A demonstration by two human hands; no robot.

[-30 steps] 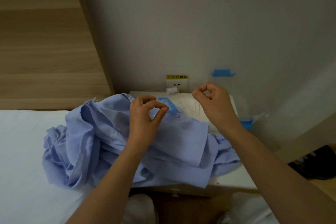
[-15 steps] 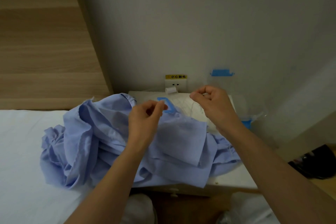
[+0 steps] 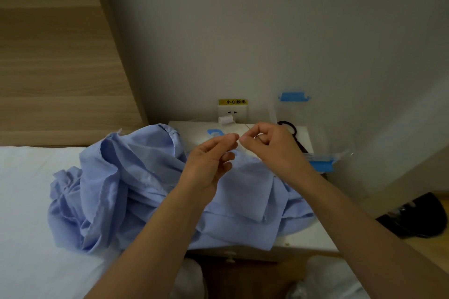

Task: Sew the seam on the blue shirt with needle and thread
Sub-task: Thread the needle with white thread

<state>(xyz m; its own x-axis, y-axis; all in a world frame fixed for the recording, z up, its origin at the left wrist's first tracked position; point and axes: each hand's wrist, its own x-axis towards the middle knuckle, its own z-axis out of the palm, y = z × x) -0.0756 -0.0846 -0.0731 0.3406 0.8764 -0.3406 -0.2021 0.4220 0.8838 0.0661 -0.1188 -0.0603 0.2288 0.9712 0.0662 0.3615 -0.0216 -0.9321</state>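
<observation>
Sewing does not appear to have started; this looks like the preparation step. Both hands are raised at the centre of the frame, above the blue shirt, with their fingertips almost touching. The left hand presses thumb to forefinger on something too fine to make out, probably the needle, while its other fingers curl loosely. The right hand has its fingers curled in and pinches thumb to forefinger; a faint pale thread seems to hang from that pinch. I judge this to be threading the needle or drawing the thread through its eye.

The shirt lies crumpled in the middle and lower left of the frame, partly on the white bed and partly on the white counter. Neither hand touches it, no seam is laid out flat, and no stitches show.

At the back of the counter, upper centre, a spool of white thread stands below the wall socket, with black scissors just behind the right hand.

Still to do, by my estimate: finish threading, find and hold the seam, stitch along it, knot and cut.
</observation>
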